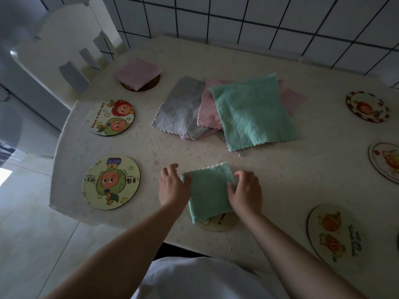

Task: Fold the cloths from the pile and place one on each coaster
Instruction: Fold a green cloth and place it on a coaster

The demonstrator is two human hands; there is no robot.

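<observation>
A folded green cloth (208,190) lies partly over a round coaster (218,224) at the table's near edge. My left hand (172,188) grips its left side and my right hand (245,193) grips its right side. The pile (226,108) in the middle of the table holds a grey cloth (179,108), a pink cloth (208,111) and a large green cloth (254,113) on top. A folded pink cloth (137,72) rests on a brown coaster (149,85) at the far left.
Two cartoon coasters (110,117) (111,183) lie bare on the left. Three more coasters (367,106) (386,161) (334,236) lie bare on the right. A white chair (64,50) stands at the far left corner. A tiled wall (259,22) backs the table (302,180).
</observation>
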